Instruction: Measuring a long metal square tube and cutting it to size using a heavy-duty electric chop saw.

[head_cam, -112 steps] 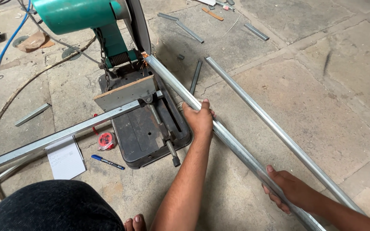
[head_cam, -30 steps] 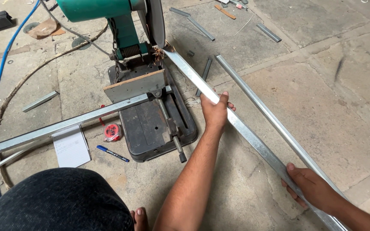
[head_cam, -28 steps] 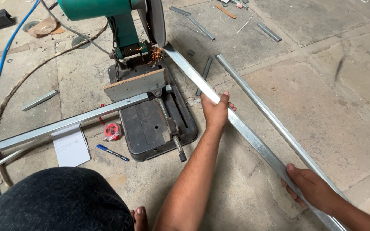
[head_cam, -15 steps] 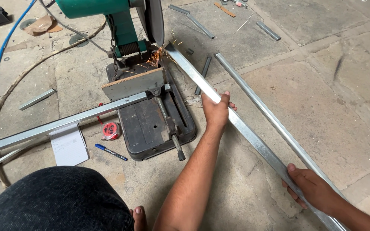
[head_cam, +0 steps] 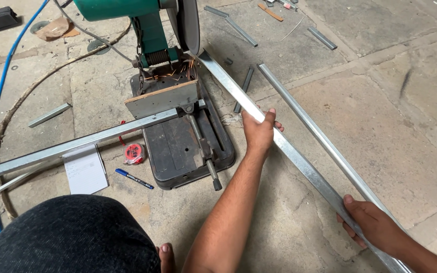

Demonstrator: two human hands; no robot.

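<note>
While the grey abrasive disc [head_cam: 190,25] of the green chop saw [head_cam: 127,10] throws sparks at the long square galvanised steel tube [head_cam: 289,151], we keep our left hand [head_cam: 259,132] closed over the tube beside the saw's black base [head_cam: 178,162] and our right hand [head_cam: 375,225] gripping its near end. We judge steady downward pressure, fingers well clear of the disc, works best. No containers show.
</note>
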